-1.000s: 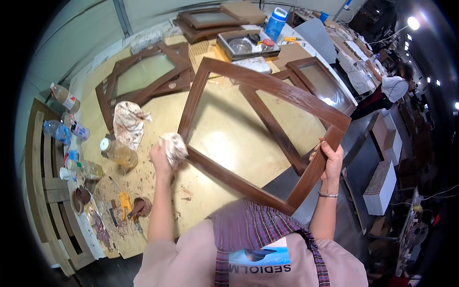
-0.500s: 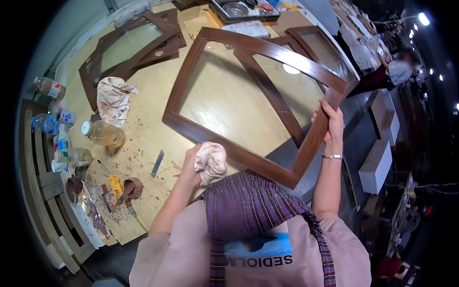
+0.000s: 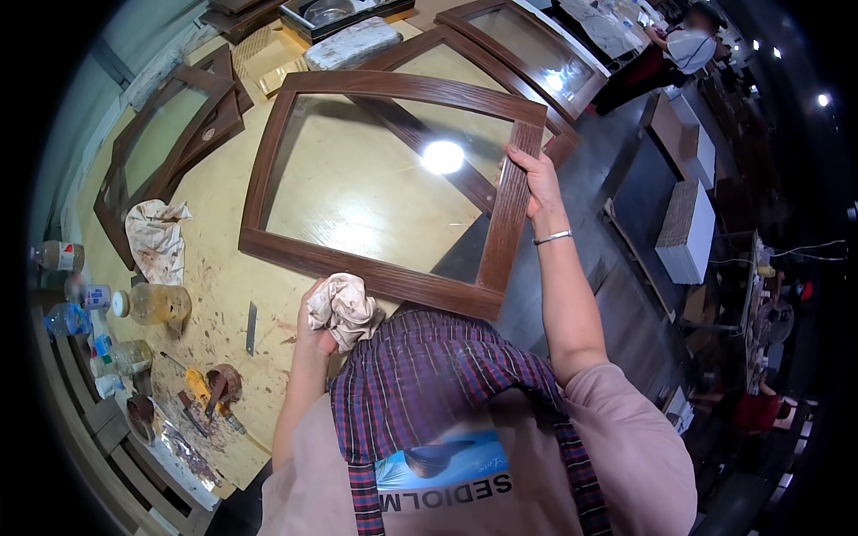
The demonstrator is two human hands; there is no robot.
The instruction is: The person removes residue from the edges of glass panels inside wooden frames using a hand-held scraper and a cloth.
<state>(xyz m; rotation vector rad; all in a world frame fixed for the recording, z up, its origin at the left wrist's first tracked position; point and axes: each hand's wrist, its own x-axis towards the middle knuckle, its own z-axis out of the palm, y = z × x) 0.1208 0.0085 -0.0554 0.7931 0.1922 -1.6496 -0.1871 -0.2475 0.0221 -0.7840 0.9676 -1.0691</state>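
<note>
A dark brown wooden frame with a glass pane (image 3: pixel 374 276) is held tilted above the worktable, a bright lamp reflecting in its glass. My right hand (image 3: pixel 537 186) grips its right side, near the upper right corner. Bunched in my left hand (image 3: pixel 313 330) is a stained white rag (image 3: pixel 347 311), close against the frame's lower rail; whether it touches the wood I cannot tell. Beneath and behind the held frame lies another brown glazed frame (image 3: pixel 416 130), partly hidden by it.
More frames (image 3: pixel 134 121) are stacked at the far left, with another glazed frame (image 3: pixel 500 27) at the far right. On the table's left are a crumpled cloth (image 3: pixel 154 241), a lidded jar (image 3: pixel 163 305), a flat metal blade (image 3: pixel 251 327) and a yellow-handled tool (image 3: pixel 198 386). A person (image 3: pixel 688 52) stands beyond.
The frame has turned and its upper right corner has come nearer and lower, with my right hand still on it. My view has shifted; the rag stays in my left hand.
</note>
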